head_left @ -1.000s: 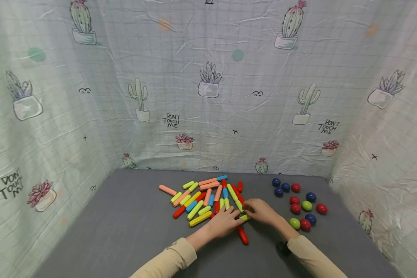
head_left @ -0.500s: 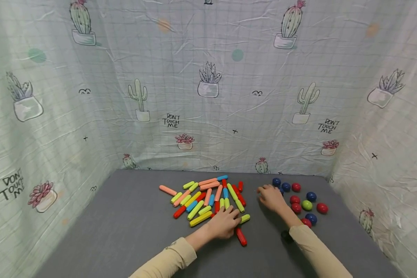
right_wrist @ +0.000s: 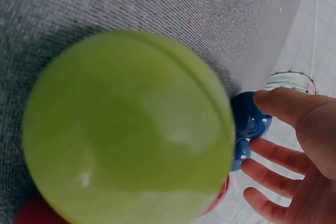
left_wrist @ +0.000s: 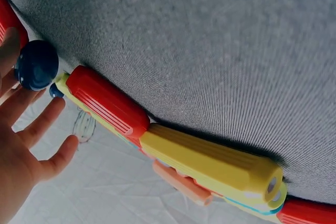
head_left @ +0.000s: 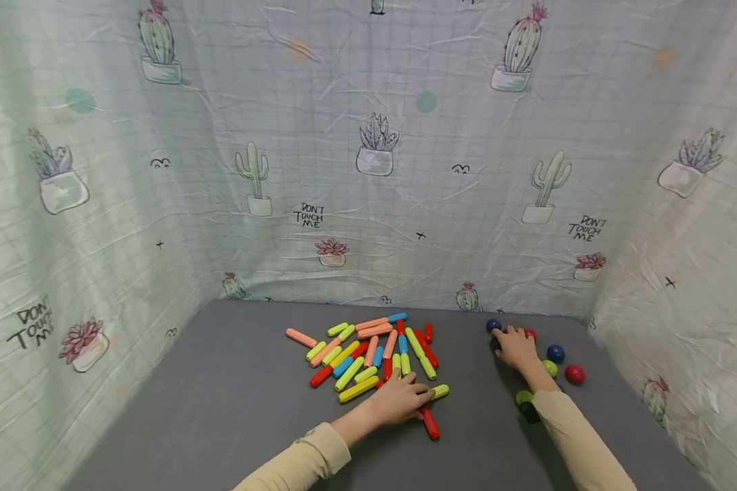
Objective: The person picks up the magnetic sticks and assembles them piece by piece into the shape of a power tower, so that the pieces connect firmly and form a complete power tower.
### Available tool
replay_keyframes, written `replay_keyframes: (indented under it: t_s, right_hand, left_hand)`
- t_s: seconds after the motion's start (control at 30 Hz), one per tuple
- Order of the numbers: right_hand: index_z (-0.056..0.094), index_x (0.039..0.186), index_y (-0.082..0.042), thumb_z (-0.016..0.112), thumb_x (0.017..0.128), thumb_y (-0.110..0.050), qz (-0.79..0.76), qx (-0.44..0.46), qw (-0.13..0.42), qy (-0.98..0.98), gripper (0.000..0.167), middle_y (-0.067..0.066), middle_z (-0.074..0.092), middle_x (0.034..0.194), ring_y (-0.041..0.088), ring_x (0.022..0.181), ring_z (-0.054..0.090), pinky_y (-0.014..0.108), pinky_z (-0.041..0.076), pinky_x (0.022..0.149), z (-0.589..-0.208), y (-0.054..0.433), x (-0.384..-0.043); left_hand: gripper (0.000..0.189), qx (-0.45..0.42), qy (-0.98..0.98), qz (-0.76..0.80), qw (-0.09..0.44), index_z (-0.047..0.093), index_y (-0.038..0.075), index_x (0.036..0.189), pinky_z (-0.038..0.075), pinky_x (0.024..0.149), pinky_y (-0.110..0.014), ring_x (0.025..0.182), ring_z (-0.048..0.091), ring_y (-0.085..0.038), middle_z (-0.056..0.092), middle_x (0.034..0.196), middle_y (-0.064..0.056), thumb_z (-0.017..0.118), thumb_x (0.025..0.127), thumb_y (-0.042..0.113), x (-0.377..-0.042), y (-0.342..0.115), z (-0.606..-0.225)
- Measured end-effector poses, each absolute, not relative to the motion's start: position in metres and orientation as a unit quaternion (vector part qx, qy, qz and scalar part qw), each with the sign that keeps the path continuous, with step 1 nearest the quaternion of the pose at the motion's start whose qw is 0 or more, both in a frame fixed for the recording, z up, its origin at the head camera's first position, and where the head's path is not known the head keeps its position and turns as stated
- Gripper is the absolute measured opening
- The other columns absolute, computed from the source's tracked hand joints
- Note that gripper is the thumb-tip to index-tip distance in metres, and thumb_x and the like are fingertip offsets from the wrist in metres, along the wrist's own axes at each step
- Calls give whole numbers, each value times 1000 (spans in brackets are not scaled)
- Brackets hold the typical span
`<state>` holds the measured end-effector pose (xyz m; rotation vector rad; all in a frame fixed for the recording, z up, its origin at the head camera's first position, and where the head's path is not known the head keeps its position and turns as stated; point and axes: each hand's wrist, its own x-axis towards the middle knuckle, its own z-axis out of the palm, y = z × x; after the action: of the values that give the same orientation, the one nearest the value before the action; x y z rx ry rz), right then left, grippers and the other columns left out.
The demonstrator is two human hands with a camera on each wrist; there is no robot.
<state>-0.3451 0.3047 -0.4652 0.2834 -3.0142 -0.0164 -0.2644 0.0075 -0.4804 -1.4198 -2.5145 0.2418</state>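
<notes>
In the head view my left hand [head_left: 398,399] is low over the near edge of the stick pile. A red stick [head_left: 430,424] and a yellow-green stick [head_left: 440,391] poke out from under it. The left wrist view shows a dark blue ball [left_wrist: 38,66] held between thumb and fingers, against a red stick [left_wrist: 9,20]; whether they are joined is hidden. Over on the right, my right hand [head_left: 518,349] reaches down among the balls. Its thumb and index finger pinch a dark blue ball [right_wrist: 251,114] beside another blue ball [right_wrist: 241,154].
Plastic sticks [head_left: 357,389] in red, yellow, blue and salmon lie on the grey table [head_left: 233,409], left of centre. Around the right forearm are a green ball [head_left: 524,397], a red ball [head_left: 574,374] and a blue ball [head_left: 555,353]. A patterned curtain [head_left: 368,232] encloses the table.
My right hand has left the spot next to my left hand and travelled right to the blue balls. The left hand stays almost in place. The head view has shifted slightly.
</notes>
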Motion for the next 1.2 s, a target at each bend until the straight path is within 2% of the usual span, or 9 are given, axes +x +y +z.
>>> replay_keyframes:
  t_s: [0.13,0.33,0.57,0.67,0.77,0.9,1.0,1.2]
  right_hand:
    - [55,108,-4,66,78,-17,-6,96,58,-994,35,25,53,98,44,92,49,57,39,74,-464,303,-344]
    - [52,96,-6,68,77,-18,-16,95,51,-994,28,19,54,92,40,85,50,52,38,69,-466,299,-342]
    - [57,99,-1,69,75,-22,-21,94,44,-994,34,24,55,101,41,91,49,54,38,72,-466,300,-339]
    - [55,101,0,69,75,-22,-13,111,43,-993,37,22,58,98,39,88,51,53,37,71,-464,299,-336]
    - [54,100,0,69,74,-21,17,141,38,-989,36,17,59,92,35,82,54,51,39,68,-462,295,-332]
    - [54,103,-1,69,74,-17,81,187,27,-979,36,13,58,96,30,83,57,49,43,69,-463,284,-322]
    - [57,104,-2,69,73,-13,124,238,25,-963,35,11,56,99,25,82,57,41,46,68,-467,275,-312]
    - [57,97,-10,69,72,-11,166,318,13,-933,29,0,55,90,9,74,50,25,42,61,-475,259,-297]
  left_hand:
    - [46,-488,-860,85,120,51,22,126,43,87,-43,93,48,-12,57,121,10,52,84,42,-264,8,-480]
    - [46,-482,-864,86,114,52,23,125,43,88,-44,100,50,-13,56,124,9,51,84,43,-259,8,-480]
    - [46,-477,-868,91,105,51,24,126,42,90,-44,109,50,-19,54,126,8,51,84,43,-257,9,-481]
    - [45,-478,-867,96,105,50,25,126,42,91,-44,109,50,-20,54,126,8,50,84,43,-258,9,-480]
    - [45,-481,-864,97,107,50,26,125,42,90,-43,107,51,-19,55,124,8,50,84,43,-258,9,-479]
    - [44,-484,-864,88,110,50,25,125,42,89,-44,100,50,-14,56,123,9,49,84,43,-258,9,-479]
    - [45,-481,-866,85,108,50,26,125,42,89,-45,96,49,-12,56,123,9,50,83,43,-259,9,-481]
    - [43,-484,-865,70,113,52,25,122,42,89,-46,91,48,-10,58,119,12,53,82,41,-261,12,-480]
